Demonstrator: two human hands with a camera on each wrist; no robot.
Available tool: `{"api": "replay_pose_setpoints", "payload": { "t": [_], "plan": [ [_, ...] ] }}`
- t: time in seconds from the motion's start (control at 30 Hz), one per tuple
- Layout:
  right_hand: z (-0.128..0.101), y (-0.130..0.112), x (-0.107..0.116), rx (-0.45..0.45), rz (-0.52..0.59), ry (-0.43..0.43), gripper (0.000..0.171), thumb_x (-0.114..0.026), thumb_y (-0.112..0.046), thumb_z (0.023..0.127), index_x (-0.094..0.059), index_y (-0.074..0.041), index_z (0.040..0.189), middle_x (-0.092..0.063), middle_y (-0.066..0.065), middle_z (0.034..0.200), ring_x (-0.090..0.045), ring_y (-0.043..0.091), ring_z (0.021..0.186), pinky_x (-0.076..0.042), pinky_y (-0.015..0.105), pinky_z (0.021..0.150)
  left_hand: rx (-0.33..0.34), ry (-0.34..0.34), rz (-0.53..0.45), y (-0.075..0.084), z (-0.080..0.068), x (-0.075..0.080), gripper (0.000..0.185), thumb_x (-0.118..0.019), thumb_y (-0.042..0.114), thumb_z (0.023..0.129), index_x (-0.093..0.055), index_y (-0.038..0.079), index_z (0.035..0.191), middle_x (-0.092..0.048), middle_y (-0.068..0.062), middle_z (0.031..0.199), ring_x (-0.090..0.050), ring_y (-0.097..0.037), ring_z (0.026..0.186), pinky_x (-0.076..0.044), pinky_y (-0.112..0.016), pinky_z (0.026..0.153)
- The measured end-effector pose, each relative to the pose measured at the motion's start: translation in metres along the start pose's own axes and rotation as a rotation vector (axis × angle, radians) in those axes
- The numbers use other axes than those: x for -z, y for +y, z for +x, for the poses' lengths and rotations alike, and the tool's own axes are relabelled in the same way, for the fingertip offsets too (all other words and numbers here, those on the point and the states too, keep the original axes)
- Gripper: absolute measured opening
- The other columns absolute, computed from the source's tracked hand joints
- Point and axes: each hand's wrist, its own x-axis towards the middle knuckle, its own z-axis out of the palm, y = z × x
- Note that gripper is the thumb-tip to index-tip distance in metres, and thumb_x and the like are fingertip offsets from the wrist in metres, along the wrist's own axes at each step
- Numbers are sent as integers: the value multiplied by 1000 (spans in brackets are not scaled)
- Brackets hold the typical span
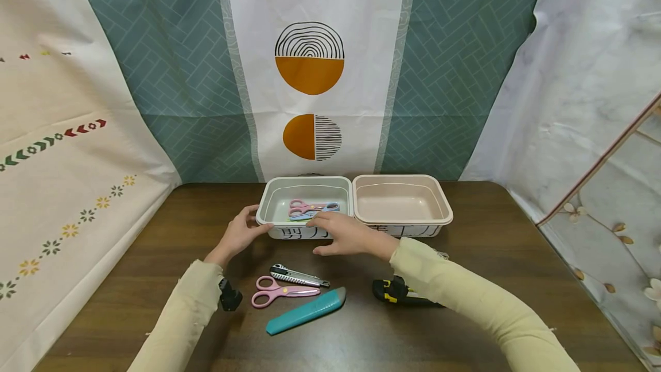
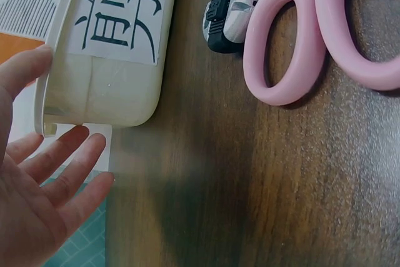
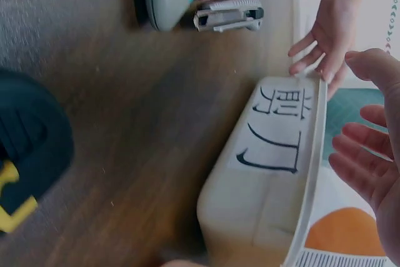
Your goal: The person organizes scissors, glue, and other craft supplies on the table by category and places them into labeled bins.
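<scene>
- Your left hand (image 1: 238,235) is flat-fingered, touching the pale green bin (image 1: 268,202) at its left front corner.
- Your right hand (image 1: 345,234) has relaxed fingers over the bin's front rim, gripping nothing.
- The bin sits at 12 o'clock on the table (image 1: 516,257), touching the beige bin (image 1: 401,200) at 3 o'clock, and holds pink and blue scissors (image 1: 310,208).
- At 6 o'clock of the hands: a utility knife (image 1: 298,275), pink scissors (image 1: 279,291) and a teal cutter (image 1: 306,311).

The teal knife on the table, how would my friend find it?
Start at the two bins at the back of the brown table. Come toward the near edge, past the pink scissors. The teal knife lies slanted there, the only plain teal bar, longer than the grey cutter above it.
</scene>
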Motion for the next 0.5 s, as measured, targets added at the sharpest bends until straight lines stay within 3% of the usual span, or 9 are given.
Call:
{"api": "replay_pose_setpoints", "payload": {
  "t": [0.5],
  "plan": [
    [-3,-10,-27,58,84,15,47,-68,-30,79,-56,-5,116,-57,3,111,-54,15,100,-41,23,87,-9,-3,2,0,-1,1,67,-68,29,81,-37,-2,131,-59,-24,107,-57,-31,96,-44,-40,78]
  ]
}}
